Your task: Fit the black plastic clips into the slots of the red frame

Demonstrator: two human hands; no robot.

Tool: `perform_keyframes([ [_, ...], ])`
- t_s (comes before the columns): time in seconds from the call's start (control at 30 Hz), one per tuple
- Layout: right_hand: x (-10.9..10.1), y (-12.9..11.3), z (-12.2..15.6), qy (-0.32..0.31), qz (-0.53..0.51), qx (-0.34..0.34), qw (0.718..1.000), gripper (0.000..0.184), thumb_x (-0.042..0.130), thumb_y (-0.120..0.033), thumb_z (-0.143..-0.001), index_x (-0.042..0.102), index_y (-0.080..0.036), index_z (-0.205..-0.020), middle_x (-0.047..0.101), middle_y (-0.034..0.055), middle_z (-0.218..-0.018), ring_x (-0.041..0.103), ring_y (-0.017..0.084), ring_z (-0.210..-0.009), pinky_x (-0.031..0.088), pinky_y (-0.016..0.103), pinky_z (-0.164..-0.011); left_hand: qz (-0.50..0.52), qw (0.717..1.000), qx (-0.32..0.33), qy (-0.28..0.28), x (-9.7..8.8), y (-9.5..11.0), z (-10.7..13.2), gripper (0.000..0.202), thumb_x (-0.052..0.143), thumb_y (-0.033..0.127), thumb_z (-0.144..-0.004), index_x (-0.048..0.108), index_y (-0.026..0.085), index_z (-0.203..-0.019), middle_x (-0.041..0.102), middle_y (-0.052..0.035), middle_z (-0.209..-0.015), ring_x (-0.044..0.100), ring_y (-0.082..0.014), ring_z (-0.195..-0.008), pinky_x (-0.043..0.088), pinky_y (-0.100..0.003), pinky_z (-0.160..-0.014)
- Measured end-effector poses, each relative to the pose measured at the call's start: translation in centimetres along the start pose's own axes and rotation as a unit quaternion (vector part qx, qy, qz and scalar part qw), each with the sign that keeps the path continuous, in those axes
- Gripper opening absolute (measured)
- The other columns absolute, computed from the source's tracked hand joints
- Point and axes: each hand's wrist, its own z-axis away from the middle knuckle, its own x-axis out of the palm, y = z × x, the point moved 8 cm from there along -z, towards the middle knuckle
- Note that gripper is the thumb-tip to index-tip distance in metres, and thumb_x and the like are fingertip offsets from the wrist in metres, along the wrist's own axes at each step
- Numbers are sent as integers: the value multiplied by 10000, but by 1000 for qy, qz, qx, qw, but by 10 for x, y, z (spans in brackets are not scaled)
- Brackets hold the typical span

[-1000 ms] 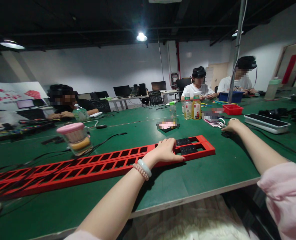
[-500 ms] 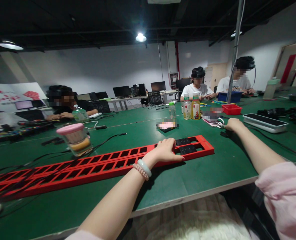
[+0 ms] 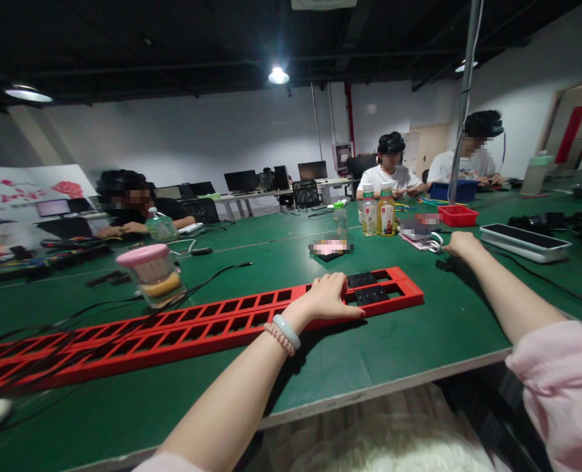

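Note:
A long red slotted frame (image 3: 404, 298) lies across the green table. Black blocks (image 3: 371, 295) sit in slots near its right end. Over the frame, just left of these blocks, rests my left hand (image 3: 326, 298), its thumb stretched along the near side and its fingers curled toward the far side. Farther right, my right hand (image 3: 465, 248) is low at the tabletop with bent fingers pressed together. Its fingertips are partly hidden, and what they hold cannot be made out. Small black pieces (image 3: 445, 265) lie just below that hand.
A pink-lidded cup (image 3: 149, 275) and black cables stand or lie by the frame's left part. Beyond are two drink bottles (image 3: 386, 213), a red tray (image 3: 458, 216), a white-and-black device (image 3: 525, 242) and a metal pole (image 3: 461, 118). Several people sit around the table.
The view has shifted very slightly. Both hands stay in nearly the same places, and the frame and blocks look unchanged.

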Motion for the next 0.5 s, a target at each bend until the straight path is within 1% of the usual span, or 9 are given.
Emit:
perform_keyframes([
  [0.07, 4, 6, -1, -28, 22, 42, 998, 383, 605, -409, -680, 662, -92, -889, 630, 216, -862, 609, 306, -862, 482, 374, -698, 2, 1000, -3, -2, -1, 0, 1, 562, 597, 658, -555, 471, 208, -867, 535, -55, -936, 507, -281, -895, 373, -348, -762],
  [0.13, 7, 7, -1, -43, 34, 56, 997, 361, 578, -387, -702, 656, -90, -893, 634, 206, -848, 616, 290, -837, 486, 358, -676, 1, 1000, -6, -2, -1, -1, 1, 568, 599, 663, -549, 470, 207, -862, 533, -55, -929, 507, -281, -891, 376, -351, -761],
  [0.23, 6, 5, -3, -31, 44, 38, 998, 342, 557, -353, -706, 645, -95, -913, 640, 184, -867, 613, 280, -846, 486, 347, -671, 13, 1000, 6, 5, 4, -2, -1, 581, 587, 685, -550, 472, 203, -852, 539, -53, -901, 511, -270, -854, 390, -352, -738],
  [0.33, 0, 0, -3, -14, 38, 4, 999, 321, 559, -330, -691, 637, -145, -942, 642, 151, -937, 605, 271, -876, 480, 344, -699, 71, 997, 23, 26, 3, -5, -5, 496, 526, 642, -660, 481, 188, -855, 555, -55, -884, 518, -237, -817, 413, -345, -719],
  [0.37, -2, -1, -2, -11, 32, -1, 999, 305, 560, -321, -687, 640, -166, -937, 642, 140, -955, 604, 268, -878, 478, 341, -704, 103, 993, 23, 45, -5, -7, -6, 438, 487, 596, -721, 485, 181, -861, 562, -55, -891, 520, -223, -820, 420, -340, -726],
  [0.4, -5, -2, -1, -8, 24, -2, 1000, 288, 560, -313, -685, 645, -182, -928, 642, 132, -965, 605, 264, -878, 475, 338, -709, 143, 987, 22, 77, -18, -9, -6, 377, 432, 535, -785, 490, 175, -882, 568, -57, -912, 523, -208, -836, 425, -333, -749],
  [0.43, -8, -3, -1, -4, 17, 0, 1000, 271, 560, -303, -684, 651, -193, -915, 643, 126, -970, 605, 261, -878, 472, 334, -715, 181, 975, 13, 126, -39, -13, -3, 338, 377, 482, -832, 495, 171, -893, 574, -56, -936, 524, -195, -862, 423, -333, -783],
  [0.47, -10, -4, 0, 0, 12, 3, 1000, 257, 560, -293, -684, 656, -198, -902, 644, 121, -969, 604, 258, -878, 468, 330, -721, 213, 959, 6, 185, -65, -17, 4, 304, 344, 428, -860, 503, 170, -874, 579, -53, -950, 525, -183, -881, 423, -330, -804],
  [0.5, -13, -5, 0, 4, 9, 5, 1000, 249, 560, -286, -683, 659, -199, -894, 646, 118, -965, 604, 254, -879, 465, 324, -728, 259, 930, 11, 261, -97, -20, 14, 284, 307, 370, -885, 506, 168, -875, 584, -49, -952, 533, -165, -883, 428, -322, -813],
])
